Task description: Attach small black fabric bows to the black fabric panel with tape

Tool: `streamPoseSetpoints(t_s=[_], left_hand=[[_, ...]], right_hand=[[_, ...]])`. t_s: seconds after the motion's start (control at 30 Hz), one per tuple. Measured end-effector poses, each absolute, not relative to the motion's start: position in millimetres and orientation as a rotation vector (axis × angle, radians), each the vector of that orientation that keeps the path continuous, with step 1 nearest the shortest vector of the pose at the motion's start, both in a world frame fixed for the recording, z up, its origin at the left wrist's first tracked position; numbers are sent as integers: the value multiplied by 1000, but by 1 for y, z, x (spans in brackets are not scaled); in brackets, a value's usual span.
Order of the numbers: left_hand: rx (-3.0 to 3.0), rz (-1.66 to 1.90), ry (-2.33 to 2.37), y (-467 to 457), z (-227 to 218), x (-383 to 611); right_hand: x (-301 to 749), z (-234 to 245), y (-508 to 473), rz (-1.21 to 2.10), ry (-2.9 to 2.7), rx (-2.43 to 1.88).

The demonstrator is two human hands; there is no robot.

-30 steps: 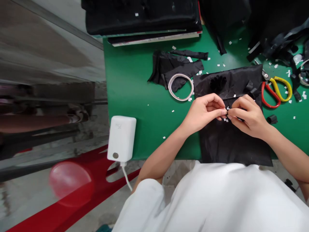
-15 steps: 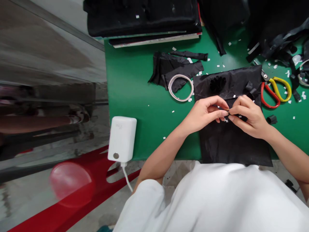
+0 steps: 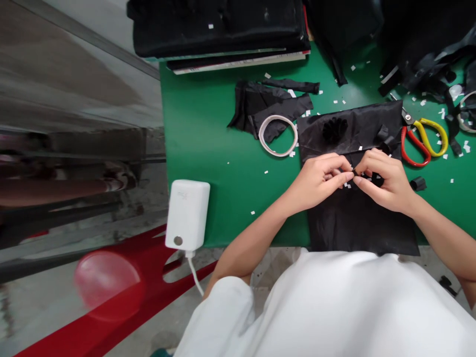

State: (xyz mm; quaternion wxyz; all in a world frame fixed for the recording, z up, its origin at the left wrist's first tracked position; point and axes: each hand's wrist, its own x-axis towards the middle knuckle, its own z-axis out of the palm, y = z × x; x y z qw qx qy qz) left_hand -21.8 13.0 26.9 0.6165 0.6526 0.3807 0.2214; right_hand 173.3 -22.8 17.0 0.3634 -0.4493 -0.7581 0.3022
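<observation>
My left hand (image 3: 320, 179) and my right hand (image 3: 383, 179) meet fingertip to fingertip over a black fabric sheet (image 3: 357, 218) on the green table (image 3: 208, 139). Both pinch a small black piece (image 3: 357, 173) between thumb and fingers. The piece is mostly hidden by the fingers. A black ruffled flower-like piece (image 3: 334, 129) lies on the sheet just beyond my hands.
A roll of pale tape (image 3: 278, 135) lies on black fabric scraps (image 3: 260, 106) to the left. Red and yellow scissors (image 3: 424, 136) lie to the right. A white charger box (image 3: 187, 213) sits at the table's near left edge. Stacked black material (image 3: 219, 25) fills the far edge. White paper bits are scattered about.
My two hands have closed a little tighter together and shifted slightly lower over the sheet. The small white bit seen between the fingertips a second ago is out of sight.
</observation>
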Motion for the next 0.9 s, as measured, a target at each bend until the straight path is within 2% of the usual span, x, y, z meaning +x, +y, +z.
streamPoseSetpoints(t_s=[0.4,0.9], left_hand=[[1615,478,780,13,30,-21],[1406,589,819,6,24,-15]], right_hand=[[173,21,-21,887,-1918,-1099],[171,25,-21,747,-1804,-1217]])
